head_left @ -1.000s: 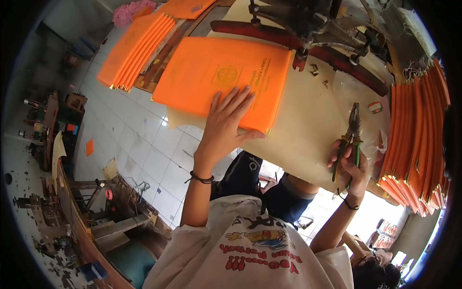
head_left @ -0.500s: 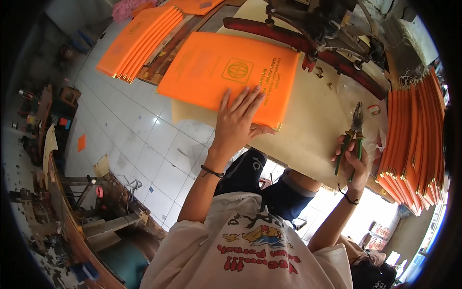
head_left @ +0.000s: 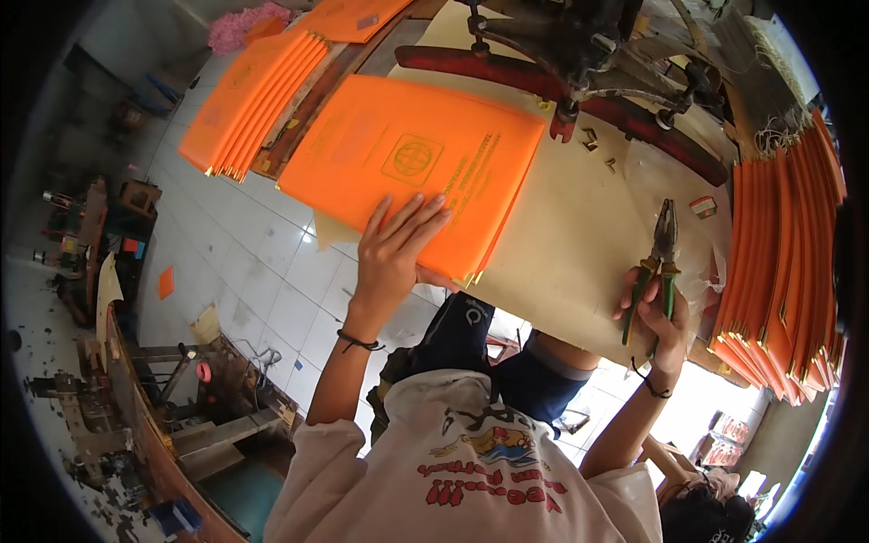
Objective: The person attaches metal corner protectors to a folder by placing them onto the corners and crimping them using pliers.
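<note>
My left hand grips an orange folder, its fingers spread on the cover and its thumb at the near edge. Gold print with a round emblem marks the cover, and small gold pieces cap its near right corner. The folder lies on a pale sheet and overhangs its left side. To the right, my right hand is closed round green-handled pliers, whose jaws point away from me. Several small gold corner pieces are scattered beyond the folder's right side.
A dark machine with a red bar stands at the back. Orange folders fan out at the back left; a tall row of them stands at the right. Another person is at the lower right. A small packet lies near the pliers.
My left hand and the folder have moved left and nearer to me, and the folder has turned slightly. Two gold-capped corners now show at its near right. The pliers remain in my right hand.
</note>
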Motion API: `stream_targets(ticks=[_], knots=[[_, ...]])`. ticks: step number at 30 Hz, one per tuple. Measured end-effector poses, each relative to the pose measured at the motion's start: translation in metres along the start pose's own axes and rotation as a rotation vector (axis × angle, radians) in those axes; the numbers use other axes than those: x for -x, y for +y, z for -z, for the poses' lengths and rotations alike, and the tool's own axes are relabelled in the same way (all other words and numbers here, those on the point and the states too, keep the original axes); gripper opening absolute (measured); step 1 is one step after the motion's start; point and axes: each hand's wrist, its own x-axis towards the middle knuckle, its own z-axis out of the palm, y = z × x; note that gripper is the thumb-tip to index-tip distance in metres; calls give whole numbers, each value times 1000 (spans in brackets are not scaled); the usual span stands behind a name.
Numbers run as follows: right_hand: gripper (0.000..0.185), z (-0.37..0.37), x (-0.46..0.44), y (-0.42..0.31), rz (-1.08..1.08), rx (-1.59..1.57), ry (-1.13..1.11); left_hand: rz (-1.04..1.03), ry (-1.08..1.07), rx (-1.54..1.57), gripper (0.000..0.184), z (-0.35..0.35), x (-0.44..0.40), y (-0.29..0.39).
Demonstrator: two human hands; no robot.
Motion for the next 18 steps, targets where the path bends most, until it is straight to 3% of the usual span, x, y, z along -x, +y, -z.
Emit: stream_targets(ticks=[2, 5, 6, 8, 12, 16, 18], knots=[[10, 0, 0, 0, -17, -8, -3, -34, -60, 6, 84, 12, -7, -5], [10, 4, 3, 3, -18, 19, 9, -122, -228, 247, 81, 31, -40, -21], [10, 5, 3, 2, -14, 38, 3, -87, -262, 393, 72, 26, -60, -17], [9, 0, 2, 1, 0, 9, 15, 36, -314, 341, 75, 1, -95, -4], [9, 3, 2, 1, -11, 31, -6, 36, -243, 44, 88, -86, -146, -23], [10, 1, 2, 2, -6, 29, 24, 159, -319, -15, 88, -96, -178, -10], [10, 0, 2, 1, -11, 7, 13, 107, -309, -17, 86, -100, -181, -8]])
